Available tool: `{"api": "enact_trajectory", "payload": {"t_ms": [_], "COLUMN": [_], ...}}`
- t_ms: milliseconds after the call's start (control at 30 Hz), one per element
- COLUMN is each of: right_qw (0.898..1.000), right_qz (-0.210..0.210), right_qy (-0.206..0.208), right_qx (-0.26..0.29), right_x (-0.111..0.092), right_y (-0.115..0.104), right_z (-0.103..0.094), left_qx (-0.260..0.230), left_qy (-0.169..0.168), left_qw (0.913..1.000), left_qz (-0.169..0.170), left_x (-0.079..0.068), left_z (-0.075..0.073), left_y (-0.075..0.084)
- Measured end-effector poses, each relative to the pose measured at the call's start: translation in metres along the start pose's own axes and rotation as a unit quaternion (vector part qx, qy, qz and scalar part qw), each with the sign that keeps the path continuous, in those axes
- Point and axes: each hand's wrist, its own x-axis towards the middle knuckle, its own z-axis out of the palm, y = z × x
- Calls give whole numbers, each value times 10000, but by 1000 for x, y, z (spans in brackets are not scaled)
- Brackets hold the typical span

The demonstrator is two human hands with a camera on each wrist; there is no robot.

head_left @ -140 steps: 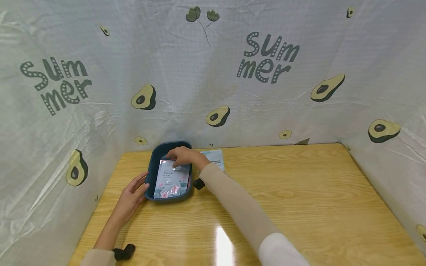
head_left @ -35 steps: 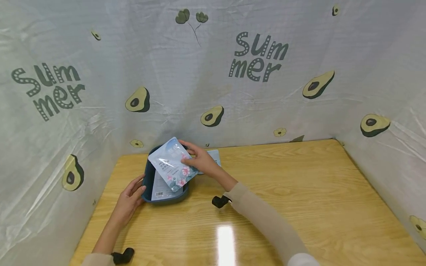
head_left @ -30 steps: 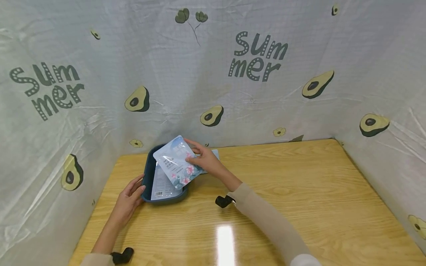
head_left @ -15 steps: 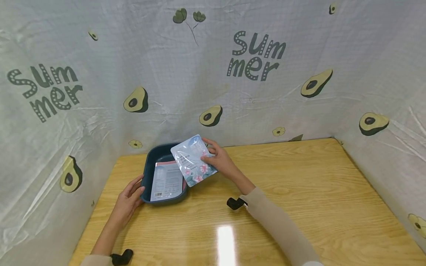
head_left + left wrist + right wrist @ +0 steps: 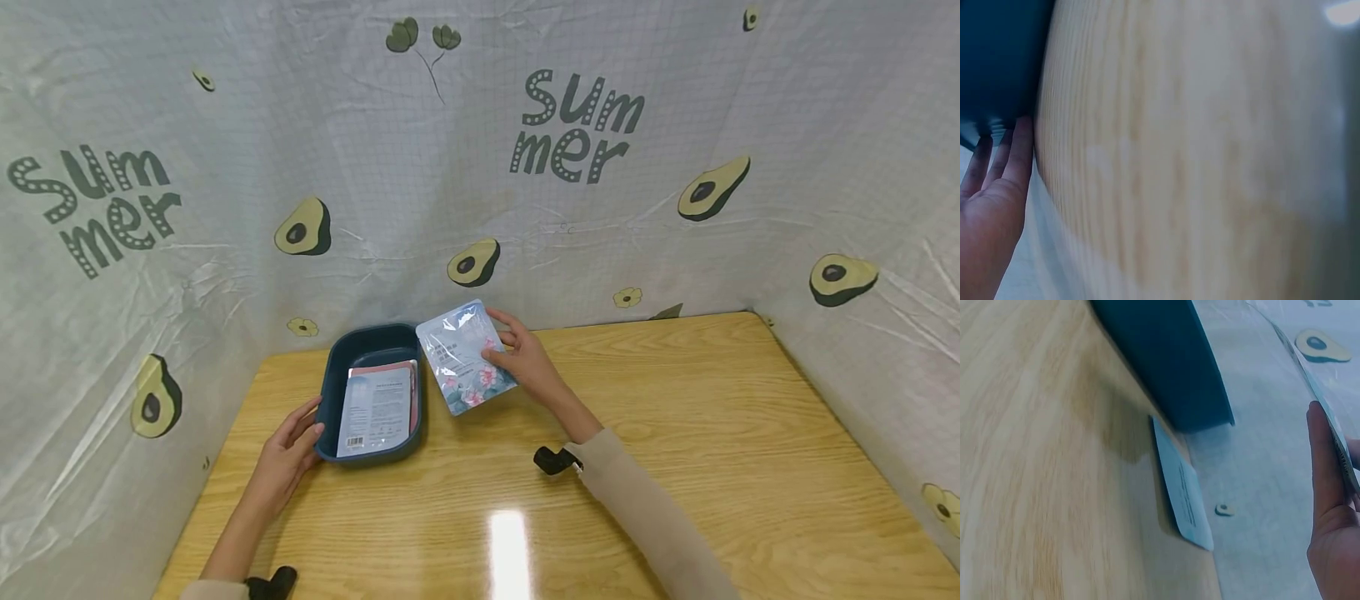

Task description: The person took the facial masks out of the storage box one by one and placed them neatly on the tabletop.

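My right hand (image 5: 531, 367) pinches a pale blue sheet mask packet (image 5: 459, 354) printed with pink flowers, thumb on its face and fingers behind. The packet is held up just right of a dark blue plastic bin (image 5: 330, 375). Inside the bin lie stacked packets, a white-blue one (image 5: 375, 412) with a barcode on top and a pink edge (image 5: 414, 417) showing beneath. My left hand (image 5: 281, 458) touches the bin's left side; in the left wrist view its fingers (image 5: 1019, 153) lie fairly straight against the outer wall.
Another light blue packet (image 5: 1184, 494) lies on the wooden table (image 5: 675, 433) near the back edge, right of the bin; the held packet hides it in the head view. A printed cloth (image 5: 600, 233) with avocados hangs behind and at both sides.
My right hand has picked the flowered packet out of the bin and moved it right, past the rim, uncovering the packets underneath. My left hand has stayed at the bin's left side.
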Motion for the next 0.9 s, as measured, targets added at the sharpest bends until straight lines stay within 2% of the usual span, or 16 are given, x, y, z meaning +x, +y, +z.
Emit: {"api": "enact_trajectory", "payload": {"t_ms": [233, 400, 633, 900], "right_qw": [9999, 9997, 9987, 9979], "right_qz": [24, 46, 247, 344], "right_qy": [131, 213, 367, 465], "right_qx": [-5, -97, -255, -282], "right_x": [-5, -7, -8, -10], "right_y": [-4, -5, -6, -5], "right_z": [-14, -22, -32, -41], "left_qx": [-75, -55, 276, 390], "left_qy": [-92, -121, -146, -289], "left_qw": [9999, 9999, 9993, 9988], "left_qz": [103, 51, -191, -85], "left_x": [1, 1, 7, 11], "left_z": [-1, -2, -5, -13], "left_y": [1, 3, 11, 9]}}
